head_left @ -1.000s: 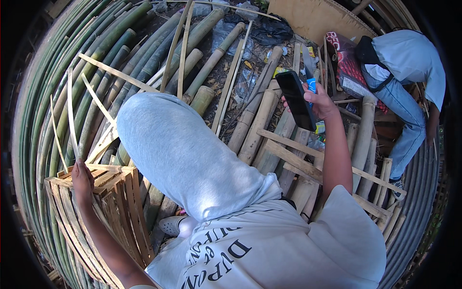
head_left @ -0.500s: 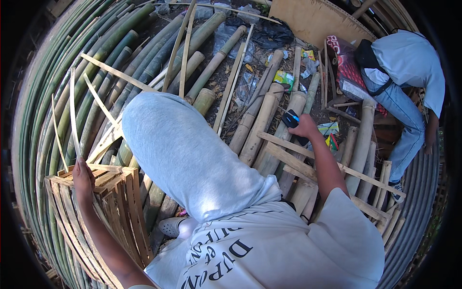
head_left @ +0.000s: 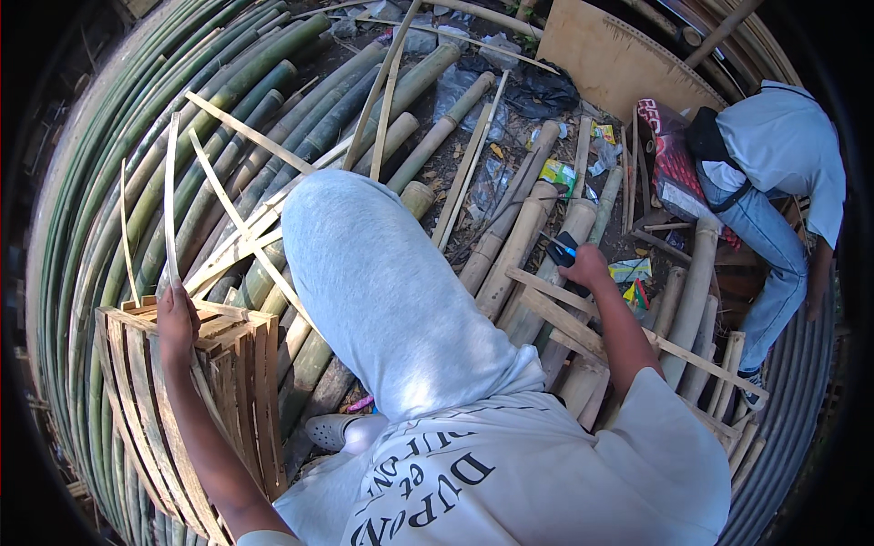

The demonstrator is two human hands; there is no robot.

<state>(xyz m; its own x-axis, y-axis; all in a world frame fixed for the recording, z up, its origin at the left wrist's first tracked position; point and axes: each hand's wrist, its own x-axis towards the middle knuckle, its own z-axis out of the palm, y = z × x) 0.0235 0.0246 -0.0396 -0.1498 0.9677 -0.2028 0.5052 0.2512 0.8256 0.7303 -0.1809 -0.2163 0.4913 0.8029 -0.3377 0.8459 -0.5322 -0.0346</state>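
Bamboo strip — clamped in left fingers — reaches beyond the slatted crate edge, right fingers closed around a dark object.

I've got one left hand, one right hand, one other person, one slatted crate, one grey clog, one black plastic bag, one red sack and one plywood sheet on my feed. Loose pale strips, I'm past five, plus one dark-and-blue item that's too hidden to name. Bamboo poles run into the dozens, so no exact number from me, sorry lol.
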